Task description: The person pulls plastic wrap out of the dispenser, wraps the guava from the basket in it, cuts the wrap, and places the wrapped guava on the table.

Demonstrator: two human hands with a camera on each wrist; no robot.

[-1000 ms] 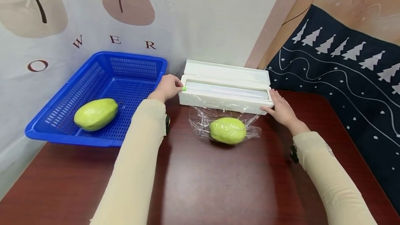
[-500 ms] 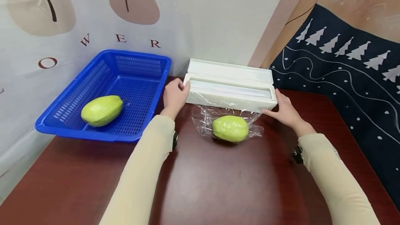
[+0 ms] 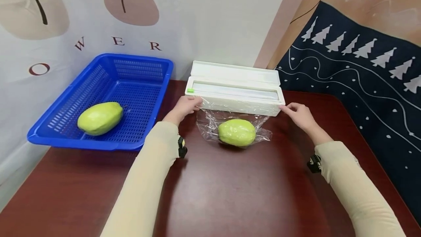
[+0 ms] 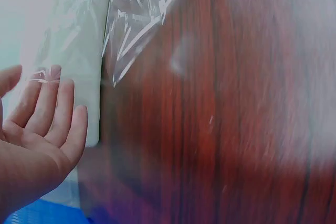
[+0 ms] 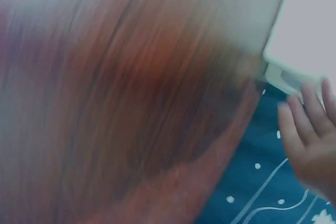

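Note:
A white cling film dispenser lies with its lid tipped back, a film roll inside and a green slide cutter at its left end. Clear cling film hangs over the front and around a yellow-green oval fruit on the table. My left hand is at the dispenser's front left; in the left wrist view its fingers are extended, their tips at the film, thumb apart. My right hand is by the front right corner, thumb tip at the box, fingers fairly straight.
A blue perforated basket stands on the left with a second yellow-green fruit in it. The dark red table meets a printed cloth backdrop behind and a navy tree-patterned cloth on the right.
My left hand has gone from the green cutter at the left end to the film along the front edge. My right hand has drawn back from the right end to the front corner.

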